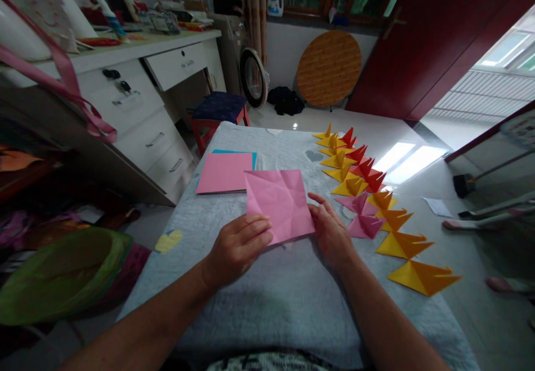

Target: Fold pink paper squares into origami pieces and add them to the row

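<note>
A square sheet of pink origami paper (280,201), marked with several fold creases, is held up in front of me over the table. My left hand (244,243) grips its lower left corner, with the fingers across the front face. At the right edge is my right hand (330,229), its fingers curled around the paper's side and partly hidden behind it. Behind and to the left lies a stack of pink paper (225,171) with a blue sheet showing underneath. Folded yellow paper cranes (422,276), red cranes (371,175) and pink cranes (361,215) stand in rows on the right.
The table wears a light blue cloth (251,315). A stool (219,106) stands beyond its far left edge. White drawers (137,131) and a green-rimmed bin (67,271) are on the left. A round wooden board (330,67) leans against the back wall.
</note>
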Motion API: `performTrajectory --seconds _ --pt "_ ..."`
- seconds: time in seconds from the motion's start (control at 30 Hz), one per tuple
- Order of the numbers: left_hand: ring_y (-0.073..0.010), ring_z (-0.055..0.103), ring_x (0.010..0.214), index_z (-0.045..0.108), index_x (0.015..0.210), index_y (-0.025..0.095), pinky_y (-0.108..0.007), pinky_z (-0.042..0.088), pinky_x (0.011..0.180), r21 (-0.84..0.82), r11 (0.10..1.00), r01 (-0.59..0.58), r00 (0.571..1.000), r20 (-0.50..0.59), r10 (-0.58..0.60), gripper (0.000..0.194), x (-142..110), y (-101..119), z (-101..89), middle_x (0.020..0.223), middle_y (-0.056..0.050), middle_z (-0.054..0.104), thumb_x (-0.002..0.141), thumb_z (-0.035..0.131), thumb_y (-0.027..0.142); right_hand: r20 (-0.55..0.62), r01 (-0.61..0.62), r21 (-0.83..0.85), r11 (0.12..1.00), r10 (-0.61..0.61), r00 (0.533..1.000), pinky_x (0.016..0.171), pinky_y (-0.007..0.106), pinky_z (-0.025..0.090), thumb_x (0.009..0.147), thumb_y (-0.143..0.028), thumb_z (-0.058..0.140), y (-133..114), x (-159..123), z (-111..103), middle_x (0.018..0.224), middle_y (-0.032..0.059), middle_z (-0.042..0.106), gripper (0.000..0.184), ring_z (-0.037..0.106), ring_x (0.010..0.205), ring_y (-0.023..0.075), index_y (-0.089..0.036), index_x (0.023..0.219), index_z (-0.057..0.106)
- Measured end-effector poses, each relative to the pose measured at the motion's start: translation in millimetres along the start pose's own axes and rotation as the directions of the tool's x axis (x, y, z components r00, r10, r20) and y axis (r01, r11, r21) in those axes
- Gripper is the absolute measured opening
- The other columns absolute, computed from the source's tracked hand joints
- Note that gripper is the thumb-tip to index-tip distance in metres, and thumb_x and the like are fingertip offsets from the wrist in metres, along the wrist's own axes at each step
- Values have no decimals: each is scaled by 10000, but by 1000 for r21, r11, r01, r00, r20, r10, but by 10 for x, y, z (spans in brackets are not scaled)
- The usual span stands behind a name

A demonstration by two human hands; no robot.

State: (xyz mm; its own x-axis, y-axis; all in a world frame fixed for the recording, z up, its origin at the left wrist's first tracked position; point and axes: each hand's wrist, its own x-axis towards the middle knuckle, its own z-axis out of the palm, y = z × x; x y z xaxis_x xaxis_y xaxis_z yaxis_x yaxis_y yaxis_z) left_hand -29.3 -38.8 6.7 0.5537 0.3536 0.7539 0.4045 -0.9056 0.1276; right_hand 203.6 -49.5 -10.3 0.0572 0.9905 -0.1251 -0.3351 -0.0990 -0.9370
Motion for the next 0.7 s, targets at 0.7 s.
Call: performTrajectory --seconds 0.7 --pt "-202 576 781 659 880 193 -340 468 716 25 986 164 943 289 -164 77 -85 -3 107 825 -27 720 842 651 126 374 479 -842 249 -371 850 1053 590 367 755 -32 537 120 -53 -101 1337 90 512 499 431 1268 318 -306 1143 692"
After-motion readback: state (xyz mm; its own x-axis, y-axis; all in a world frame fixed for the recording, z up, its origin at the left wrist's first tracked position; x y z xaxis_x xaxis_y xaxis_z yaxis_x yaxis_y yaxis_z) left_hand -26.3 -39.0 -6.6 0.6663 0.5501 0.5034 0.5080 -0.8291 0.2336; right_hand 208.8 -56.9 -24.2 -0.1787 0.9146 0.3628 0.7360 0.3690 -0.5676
